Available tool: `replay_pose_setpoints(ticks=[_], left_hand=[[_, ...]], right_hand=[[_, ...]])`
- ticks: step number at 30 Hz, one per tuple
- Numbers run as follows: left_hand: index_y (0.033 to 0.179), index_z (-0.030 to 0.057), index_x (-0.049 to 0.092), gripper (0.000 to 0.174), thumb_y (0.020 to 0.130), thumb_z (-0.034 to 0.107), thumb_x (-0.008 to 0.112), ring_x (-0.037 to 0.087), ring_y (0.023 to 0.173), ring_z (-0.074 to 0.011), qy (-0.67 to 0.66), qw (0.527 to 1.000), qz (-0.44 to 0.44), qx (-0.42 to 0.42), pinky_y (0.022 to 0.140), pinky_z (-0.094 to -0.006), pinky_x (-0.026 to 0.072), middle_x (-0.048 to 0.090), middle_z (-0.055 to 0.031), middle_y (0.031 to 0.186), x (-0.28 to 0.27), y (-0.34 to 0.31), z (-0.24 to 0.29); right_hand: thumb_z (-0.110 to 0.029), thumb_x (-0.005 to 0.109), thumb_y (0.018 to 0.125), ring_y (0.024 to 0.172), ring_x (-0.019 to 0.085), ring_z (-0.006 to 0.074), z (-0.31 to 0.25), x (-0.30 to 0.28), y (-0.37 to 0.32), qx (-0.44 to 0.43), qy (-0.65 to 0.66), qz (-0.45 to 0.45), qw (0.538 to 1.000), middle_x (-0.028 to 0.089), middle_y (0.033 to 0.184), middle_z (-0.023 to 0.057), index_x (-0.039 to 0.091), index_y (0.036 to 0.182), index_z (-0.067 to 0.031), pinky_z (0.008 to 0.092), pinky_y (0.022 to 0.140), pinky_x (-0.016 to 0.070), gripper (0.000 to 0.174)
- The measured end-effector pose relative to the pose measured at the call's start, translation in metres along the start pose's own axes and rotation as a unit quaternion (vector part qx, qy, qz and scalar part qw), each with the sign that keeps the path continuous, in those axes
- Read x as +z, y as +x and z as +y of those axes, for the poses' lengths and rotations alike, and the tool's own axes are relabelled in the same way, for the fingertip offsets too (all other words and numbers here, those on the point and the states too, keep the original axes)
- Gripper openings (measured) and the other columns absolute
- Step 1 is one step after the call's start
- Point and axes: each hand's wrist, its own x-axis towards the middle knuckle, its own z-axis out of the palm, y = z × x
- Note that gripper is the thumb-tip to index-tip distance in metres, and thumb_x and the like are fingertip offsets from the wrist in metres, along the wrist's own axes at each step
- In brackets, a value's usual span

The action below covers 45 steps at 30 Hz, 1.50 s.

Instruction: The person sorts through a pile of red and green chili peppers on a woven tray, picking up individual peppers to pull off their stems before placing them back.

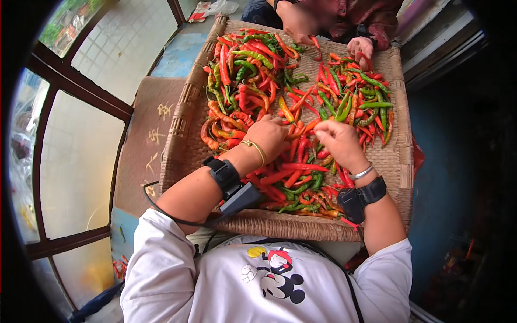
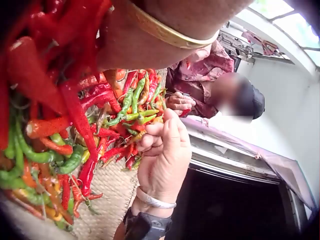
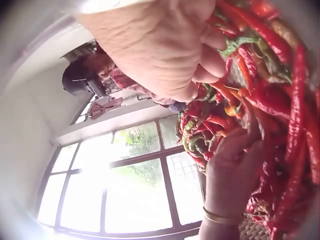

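Red, green and orange chili peppers (image 1: 291, 175) lie in loose piles in a woven tray (image 1: 398, 161). Over the middle, the left hand (image 1: 267, 135) has its fingers curled down among them; the right wrist view shows this hand (image 3: 232, 165) pinching an orange-brown pepper (image 3: 253, 122). Close by on the right is the right hand (image 1: 342, 141), an orange pepper (image 1: 311, 125) lying between the two hands. In the left wrist view the right hand's (image 2: 167, 155) fingers are bent and thumb and forefinger nearly meet, with no pepper visible in them; a thin stem there cannot be ruled out.
Across the tray, another person's hand (image 1: 299, 22) is near a red pepper, and that person's other hand (image 1: 361, 49) holds one. Framed windows (image 1: 81, 161) stand at the left beside a brown board (image 1: 145, 124). A cable runs along the wearer's left arm.
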Motion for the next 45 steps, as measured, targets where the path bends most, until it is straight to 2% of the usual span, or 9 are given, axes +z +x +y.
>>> replay_pose_setpoints(ticks=[4, 14, 21, 25, 27, 30, 34, 37, 45], left_hand=[[0.081, 0.0039, 0.059, 0.016, 0.071, 0.017, 0.062, 0.054, 0.080, -0.0267, -0.109, 0.982, 0.153, 0.015, 0.070, -0.0365, 0.0437, 0.057, -0.0094, 0.075, -0.014, 0.005, 0.011], [0.088, 0.0038, 0.058, 0.026, 0.071, 0.020, 0.069, 0.059, 0.066, -0.0271, -0.256, 0.962, 0.083, 0.038, 0.059, -0.0333, 0.0462, 0.058, -0.0117, 0.072, -0.014, 0.000, 0.026], [0.102, 0.0036, 0.057, 0.030, 0.075, 0.014, 0.065, 0.060, 0.068, -0.0253, -0.312, 0.947, 0.079, 0.012, 0.059, -0.0318, 0.0460, 0.059, -0.0124, 0.073, -0.015, 0.000, 0.031], [0.099, 0.0050, 0.058, 0.030, 0.074, 0.018, 0.066, 0.059, 0.067, -0.0267, -0.266, 0.961, 0.071, 0.018, 0.059, -0.0328, 0.0462, 0.059, -0.0125, 0.073, -0.020, 0.000, 0.029], [0.095, 0.0073, 0.060, 0.030, 0.072, 0.025, 0.066, 0.057, 0.068, -0.0273, -0.071, 0.995, 0.048, 0.044, 0.060, -0.0351, 0.0468, 0.058, -0.0108, 0.071, -0.028, 0.001, 0.024], [0.088, 0.0099, 0.061, 0.024, 0.071, 0.027, 0.064, 0.057, 0.075, -0.0278, -0.012, 0.990, 0.133, -0.041, 0.066, -0.0377, 0.0466, 0.058, -0.0100, 0.075, -0.034, 0.007, -0.002], [0.088, 0.0131, 0.063, 0.020, 0.075, 0.026, 0.056, 0.056, 0.082, -0.0268, 0.109, 0.974, 0.114, -0.164, 0.071, -0.0374, 0.0459, 0.059, -0.0082, 0.083, -0.048, 0.009, -0.043], [0.084, 0.0134, 0.064, 0.016, 0.072, 0.020, 0.056, 0.056, 0.082, -0.0262, 0.140, 0.981, 0.049, -0.128, 0.071, -0.0365, 0.0461, 0.059, -0.0074, 0.082, -0.047, 0.009, -0.049], [0.076, 0.0121, 0.063, 0.011, 0.069, 0.011, 0.054, 0.054, 0.088, -0.0258, 0.200, 0.972, -0.108, -0.053, 0.072, -0.0358, 0.0464, 0.058, -0.0047, 0.083, -0.060, -0.004, -0.027]], right_hand=[[-0.016, 0.057, 0.080, 0.057, 0.054, 0.0086, -0.001, 0.010, -0.005, 0.005, 0.012, -0.104, 0.994, 0.060, 0.068, 0.0037, 0.060, 0.090, -0.0018, 0.0235, 0.053, 0.0436, 0.018], [-0.022, 0.054, 0.085, 0.046, 0.046, 0.0041, -0.020, 0.011, -0.008, 0.143, 0.330, -0.035, 0.932, 0.054, 0.062, 0.0010, 0.057, 0.085, -0.0031, 0.0164, 0.041, 0.0369, 0.020], [-0.027, 0.055, 0.085, 0.044, 0.045, 0.0048, -0.017, -0.003, -0.006, 0.120, 0.484, 0.002, 0.867, 0.052, 0.059, -0.0004, 0.056, 0.084, -0.0052, 0.0171, 0.040, 0.0375, 0.021], [-0.030, 0.056, 0.085, 0.045, 0.046, 0.0045, -0.020, 0.008, -0.009, 0.124, 0.434, -0.058, 0.890, 0.054, 0.061, 0.0006, 0.056, 0.083, -0.0053, 0.0166, 0.040, 0.0378, 0.024], [-0.029, 0.055, 0.085, 0.046, 0.046, 0.0038, -0.019, 0.001, -0.005, 0.129, 0.344, -0.005, 0.930, 0.054, 0.062, 0.0006, 0.056, 0.082, -0.0048, 0.0154, 0.040, 0.0374, 0.024], [-0.026, 0.058, 0.082, 0.048, 0.050, 0.0101, -0.026, -0.028, 0.002, 0.040, 0.003, 0.143, 0.989, 0.055, 0.058, 0.0043, 0.057, 0.074, -0.0036, 0.0249, 0.043, 0.0403, 0.024], [-0.033, 0.059, 0.077, 0.062, 0.057, 0.0341, -0.020, -0.064, 0.002, 0.045, -0.439, 0.175, 0.880, 0.060, 0.067, 0.0153, 0.060, 0.078, -0.0054, 0.0419, 0.054, 0.0435, 0.028], [-0.033, 0.060, 0.076, 0.065, 0.058, 0.0332, -0.006, -0.063, 0.003, -0.011, -0.446, 0.264, 0.855, 0.060, 0.071, 0.0149, 0.059, 0.084, -0.0056, 0.0420, 0.055, 0.0439, 0.029], [-0.026, 0.063, 0.074, 0.065, 0.060, 0.0301, -0.012, -0.026, 0.001, -0.080, -0.362, 0.150, 0.917, 0.061, 0.071, 0.0134, 0.059, 0.083, -0.0072, 0.0393, 0.057, 0.0466, 0.021]])
